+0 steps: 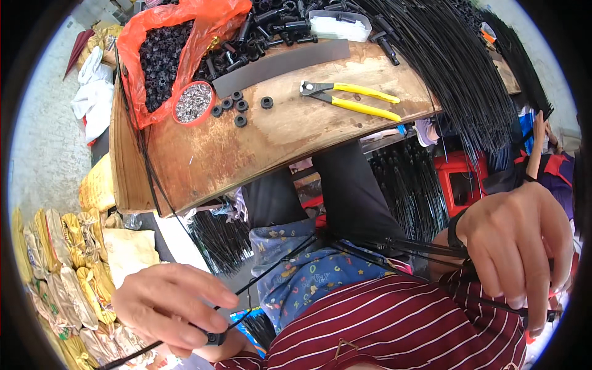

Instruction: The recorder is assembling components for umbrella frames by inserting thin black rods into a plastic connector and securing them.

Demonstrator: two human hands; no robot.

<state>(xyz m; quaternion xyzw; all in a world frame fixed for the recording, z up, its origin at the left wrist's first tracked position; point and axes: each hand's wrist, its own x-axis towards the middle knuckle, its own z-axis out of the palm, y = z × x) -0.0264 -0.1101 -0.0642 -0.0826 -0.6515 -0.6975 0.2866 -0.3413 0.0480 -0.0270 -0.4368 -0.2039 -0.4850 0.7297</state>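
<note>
My left hand (169,302), at the lower left, is closed round a thin black cable (132,356), its thumb and fingers near a small black fitting (214,338). More thin black cable (277,265) loops from there across my lap. At the right, my right hand (518,240) hangs with fingers bent down over a dark rod-like piece (502,303); its grip is partly hidden. A few black strands (425,246) run from my lap to the right wrist. On the wooden table (203,160) ahead lie yellow-handled nippers (361,98) and several small black ring caps (240,106).
An orange bag of small black parts (163,68) and a red-rimmed dish of tiny metal pieces (193,102) stand at the table's left. Long black cables (450,80) hang over its right end. A red stool (456,179) is below. Another person's arm (538,145) shows far right.
</note>
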